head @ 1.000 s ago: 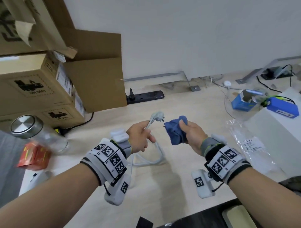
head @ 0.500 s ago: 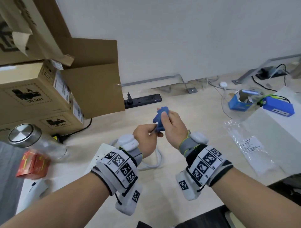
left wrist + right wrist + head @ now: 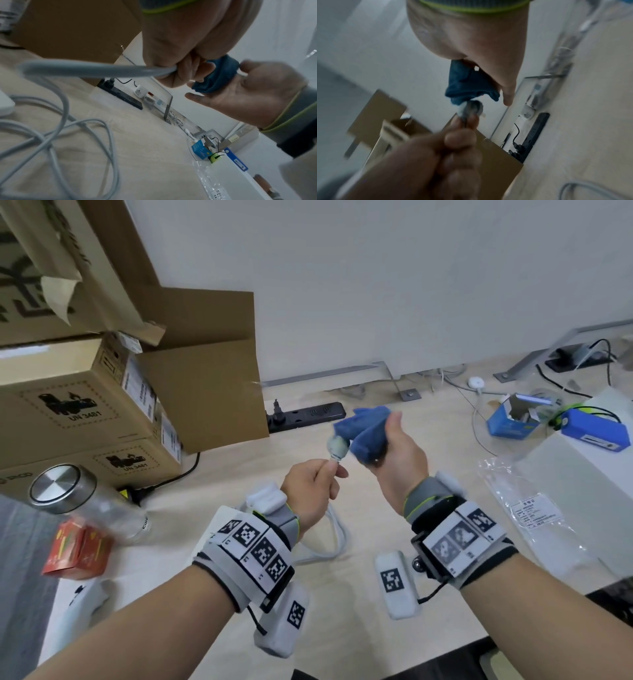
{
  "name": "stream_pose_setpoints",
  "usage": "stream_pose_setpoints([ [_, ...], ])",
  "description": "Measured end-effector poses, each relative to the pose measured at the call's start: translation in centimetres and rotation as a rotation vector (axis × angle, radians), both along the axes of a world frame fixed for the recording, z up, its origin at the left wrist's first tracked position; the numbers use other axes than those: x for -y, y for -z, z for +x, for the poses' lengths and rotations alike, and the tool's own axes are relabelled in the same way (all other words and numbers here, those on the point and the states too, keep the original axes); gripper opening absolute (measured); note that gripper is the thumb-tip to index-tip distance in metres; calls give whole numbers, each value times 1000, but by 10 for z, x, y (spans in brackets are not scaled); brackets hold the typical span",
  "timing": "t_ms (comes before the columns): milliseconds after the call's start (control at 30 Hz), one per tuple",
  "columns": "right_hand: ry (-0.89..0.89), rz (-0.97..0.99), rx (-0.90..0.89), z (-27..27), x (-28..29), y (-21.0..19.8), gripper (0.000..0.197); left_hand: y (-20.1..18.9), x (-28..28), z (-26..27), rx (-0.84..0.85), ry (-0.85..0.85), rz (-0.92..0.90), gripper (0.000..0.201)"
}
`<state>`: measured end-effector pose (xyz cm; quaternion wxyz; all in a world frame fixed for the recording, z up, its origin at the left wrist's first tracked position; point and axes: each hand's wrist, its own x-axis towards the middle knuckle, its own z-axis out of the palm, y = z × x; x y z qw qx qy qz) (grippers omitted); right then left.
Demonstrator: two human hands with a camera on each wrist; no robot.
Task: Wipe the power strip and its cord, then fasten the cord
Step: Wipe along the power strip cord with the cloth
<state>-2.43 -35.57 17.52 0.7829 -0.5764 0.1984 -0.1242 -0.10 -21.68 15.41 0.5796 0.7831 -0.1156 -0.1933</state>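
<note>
My left hand (image 3: 329, 474) pinches the white cord just below its grey-white plug (image 3: 337, 448), which points up above the table. My right hand (image 3: 388, 440) grips a bunched blue cloth (image 3: 366, 428) pressed against the plug's top. The rest of the cord (image 3: 337, 537) lies looped on the table under my left wrist. In the left wrist view the cord (image 3: 85, 69) runs into my left hand's fist (image 3: 180, 70) and the cloth (image 3: 220, 77) sits in my right palm. The right wrist view shows the cloth (image 3: 467, 83) touching the plug (image 3: 471, 108). A white block (image 3: 3, 106), possibly the power strip, shows at the left edge.
Cardboard boxes (image 3: 85, 405) are stacked at the left, with a black power strip (image 3: 308, 414) along the back wall. A metal-lidded bottle (image 3: 58, 484) and a red carton (image 3: 75, 553) lie at the left. A blue box (image 3: 510, 422), a white box (image 3: 582, 474) and a plastic bag (image 3: 534, 518) stand at the right.
One second ago the cloth and the plug were apart. My right hand brought the cloth onto the plug, and both hands have risen slightly while the cloth rubs the plug's end.
</note>
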Motion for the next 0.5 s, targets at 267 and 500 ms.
stream_pose_setpoints([
  [267, 25, -382, -20, 0, -29, 13, 26, 5, 7, -6, 460, 187, 146, 27],
  [500, 61, 29, -272, 10, -18, 0, 38, 4, 0, -5, 536, 323, 80, 31],
])
